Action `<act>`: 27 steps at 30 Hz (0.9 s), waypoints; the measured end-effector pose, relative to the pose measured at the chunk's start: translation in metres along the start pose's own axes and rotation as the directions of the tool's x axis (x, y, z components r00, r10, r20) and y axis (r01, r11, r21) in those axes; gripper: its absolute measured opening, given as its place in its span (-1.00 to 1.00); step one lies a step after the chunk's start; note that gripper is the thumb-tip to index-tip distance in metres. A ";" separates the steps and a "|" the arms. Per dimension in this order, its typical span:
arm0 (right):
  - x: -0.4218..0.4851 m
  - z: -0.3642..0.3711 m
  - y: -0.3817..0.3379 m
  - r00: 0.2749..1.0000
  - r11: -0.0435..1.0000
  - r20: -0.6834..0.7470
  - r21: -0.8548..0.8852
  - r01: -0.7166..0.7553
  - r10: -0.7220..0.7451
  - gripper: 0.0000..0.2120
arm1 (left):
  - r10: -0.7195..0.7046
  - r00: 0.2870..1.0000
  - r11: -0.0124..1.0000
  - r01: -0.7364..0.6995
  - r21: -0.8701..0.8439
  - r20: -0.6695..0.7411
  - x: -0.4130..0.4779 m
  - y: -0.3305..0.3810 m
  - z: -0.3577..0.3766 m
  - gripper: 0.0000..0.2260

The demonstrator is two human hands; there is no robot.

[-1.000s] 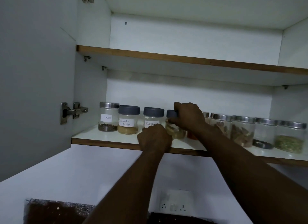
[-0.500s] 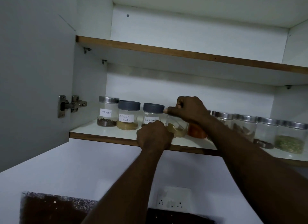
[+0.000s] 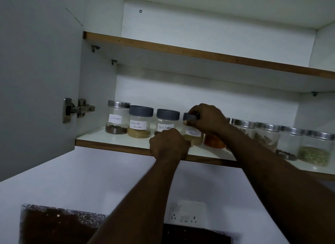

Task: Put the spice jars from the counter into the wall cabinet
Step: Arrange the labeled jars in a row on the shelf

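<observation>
The right hand's (image 3: 206, 120) fingers clasp the grey lid (image 3: 188, 116) of the masala jar (image 3: 193, 136). The left hand (image 3: 168, 145) curls at its base, grip unclear. The jar stands on the shelf (image 3: 117, 140), between the pepper jar (image 3: 165, 124) and the red jar (image 3: 213, 144).

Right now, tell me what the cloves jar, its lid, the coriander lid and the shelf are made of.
Cloves jar: clear glass or plastic, since the contents show through; cannot tell which.
Its lid: brushed metal, going by the silvery sheen.
Coriander lid: matte grey with no shine, probably plastic.
Shelf: smooth white top, likely laminate, with a brown wood-look front edge.
</observation>
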State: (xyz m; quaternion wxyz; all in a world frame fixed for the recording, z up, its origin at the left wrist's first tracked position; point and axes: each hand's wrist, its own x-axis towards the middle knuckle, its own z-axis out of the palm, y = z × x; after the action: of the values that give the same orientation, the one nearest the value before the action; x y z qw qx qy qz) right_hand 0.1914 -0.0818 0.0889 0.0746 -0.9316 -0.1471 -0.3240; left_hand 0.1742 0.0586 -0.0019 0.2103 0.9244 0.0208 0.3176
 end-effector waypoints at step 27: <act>-0.033 -0.058 0.053 0.998 0.879 -0.056 -0.474 -0.057 0.035 -0.50 | -0.001 0.997 1.000 0.002 -0.014 0.081 -0.007 0.007 -0.014 -0.79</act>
State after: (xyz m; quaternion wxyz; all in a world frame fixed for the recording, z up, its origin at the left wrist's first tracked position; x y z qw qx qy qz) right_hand 0.1503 -0.1529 0.1114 -0.1452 -0.9170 -0.0393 -0.3696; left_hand 0.1600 0.0557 0.0069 0.2178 0.9350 0.0104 0.2798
